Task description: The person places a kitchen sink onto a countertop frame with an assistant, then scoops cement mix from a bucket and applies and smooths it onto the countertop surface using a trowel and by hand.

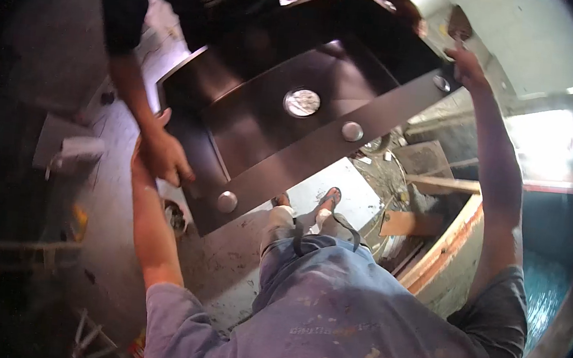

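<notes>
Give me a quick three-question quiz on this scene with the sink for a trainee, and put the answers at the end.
1. Which hand tool shows right by the wearer's right hand, at the corner of the sink?
2. True or false: the drain opening is round.
3. The co-worker's sleeve is: A) white, B) black, C) orange.

Key: 1. A trowel. 2. True. 3. B.
</notes>
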Available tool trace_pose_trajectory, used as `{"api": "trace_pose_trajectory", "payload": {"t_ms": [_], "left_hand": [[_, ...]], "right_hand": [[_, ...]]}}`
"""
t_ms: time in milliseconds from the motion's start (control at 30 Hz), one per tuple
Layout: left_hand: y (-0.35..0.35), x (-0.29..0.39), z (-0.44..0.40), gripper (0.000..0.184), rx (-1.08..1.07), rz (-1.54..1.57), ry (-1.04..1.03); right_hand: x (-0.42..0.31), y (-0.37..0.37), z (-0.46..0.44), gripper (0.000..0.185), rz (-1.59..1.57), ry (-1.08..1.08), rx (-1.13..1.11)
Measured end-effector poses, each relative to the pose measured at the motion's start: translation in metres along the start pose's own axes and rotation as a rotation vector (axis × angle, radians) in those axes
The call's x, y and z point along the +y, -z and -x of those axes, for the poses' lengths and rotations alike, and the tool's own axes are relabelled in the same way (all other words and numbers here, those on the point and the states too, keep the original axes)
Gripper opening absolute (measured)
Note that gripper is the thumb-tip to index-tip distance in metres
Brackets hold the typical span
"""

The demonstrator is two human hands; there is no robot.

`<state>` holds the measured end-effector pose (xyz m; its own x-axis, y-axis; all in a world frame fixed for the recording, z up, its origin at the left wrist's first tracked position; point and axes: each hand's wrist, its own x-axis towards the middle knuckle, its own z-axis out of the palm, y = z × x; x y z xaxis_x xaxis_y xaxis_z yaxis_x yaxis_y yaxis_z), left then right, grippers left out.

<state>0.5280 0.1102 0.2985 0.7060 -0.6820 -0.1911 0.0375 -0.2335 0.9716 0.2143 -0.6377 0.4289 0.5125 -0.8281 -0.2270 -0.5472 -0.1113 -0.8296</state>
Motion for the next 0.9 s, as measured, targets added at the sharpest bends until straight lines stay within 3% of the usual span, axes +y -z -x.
{"api": "trace_pose_trajectory", "payload": {"t_ms": [33,100,167,300,367,400,433,500,533,567,633,700,767,833,867,900], "left_hand": [[-0.009,0.014,-0.001,0.038,-0.027,-0.348,-0.131],[-0.024,0.039,0.003,0.042,-0.058,-0.743,-0.303],[-0.036,0.052,0.004,0.046,-0.054,-0.892,-0.384],[-0.042,0.07,0.005,0.057,-0.024,-1.004,-0.473],[-0.043,0.085,0.006,0.069,-0.062,-1.067,-0.566],[-0.043,0.081,0.004,0.074,-0.08,-1.089,-0.557],[-0.043,0.077,0.002,0.08,-0.099,-1.111,-0.549],[-0.043,0.039,-0.004,0.088,-0.013,-0.748,-0.517],[-0.049,0.015,-0.006,0.091,0.06,-0.361,-0.549],[-0.054,0.013,-0.001,0.082,0.099,-0.278,-0.454],[-0.063,0.04,-0.006,0.058,-0.105,-0.507,-0.621],[-0.077,0.066,-0.005,0.049,-0.265,-0.847,-0.749],[-0.083,0.079,-0.004,0.04,-0.422,-1.043,-0.844],[-0.045,0.046,-0.03,0.063,-0.658,-1.11,-1.016],[-0.055,0.053,-0.019,0.059,-0.601,-1.103,-0.99],[-0.072,0.055,-0.011,0.055,-0.514,-1.073,-0.915]], "right_hand": [[0.003,0.003,-0.003,0.049,-0.007,-0.015,0.005],[0.003,0.01,0.002,0.048,0.003,-0.049,0.033],[-0.006,0.01,0.02,0.046,0.061,-0.103,0.102],[-0.009,0.004,0.026,0.04,0.219,-0.012,0.136],[0.025,0.032,0.0,0.031,0.621,0.752,0.121],[0.031,0.04,0.003,0.03,0.758,0.84,0.12],[0.03,0.043,0.015,0.03,0.86,0.773,0.118],[0.029,0.047,0.045,0.031,1.002,0.552,0.109],[0.027,0.051,0.061,0.031,1.05,0.471,0.105],[0.024,0.055,0.077,0.032,1.094,0.408,0.102],[0.022,0.069,0.109,0.034,0.986,0.256,0.166],[0.028,0.085,0.149,0.023,0.627,0.097,0.292],[0.05,0.103,0.173,0.027,0.222,-0.108,0.443],[0.064,0.119,0.215,0.04,0.152,-0.142,0.432],[0.068,0.132,0.239,0.048,0.116,-0.154,0.425],[0.056,0.149,0.267,0.05,0.248,-0.3,0.27]]}}
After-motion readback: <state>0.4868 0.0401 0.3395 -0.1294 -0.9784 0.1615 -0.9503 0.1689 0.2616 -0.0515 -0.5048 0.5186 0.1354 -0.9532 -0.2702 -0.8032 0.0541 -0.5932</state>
